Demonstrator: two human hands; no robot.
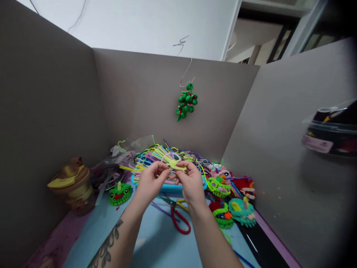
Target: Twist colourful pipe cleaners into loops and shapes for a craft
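Between my two hands is a small pipe-cleaner piece (173, 163), yellow in the middle with pale purple loops rising from it. My left hand (154, 178) pinches its left side between thumb and fingers. On the right, my right hand (190, 178) grips a yellow end of the same piece. Just behind them, a blue tray (170, 188) holds a heap of coloured pipe cleaners (156, 156). Below the hands, scissors (180, 221) with one red and one yellow handle lie on the light blue mat, partly covered by my right forearm.
A green fuzzy figure (120, 194) sits left. Several fuzzy figures (242, 211) crowd the right, beside a black strip (259, 238). A brown-and-yellow container (74, 186) stands far left. Green pieces (187, 100) hang on the back panel; a clear tub (329, 130) is at the right panel.
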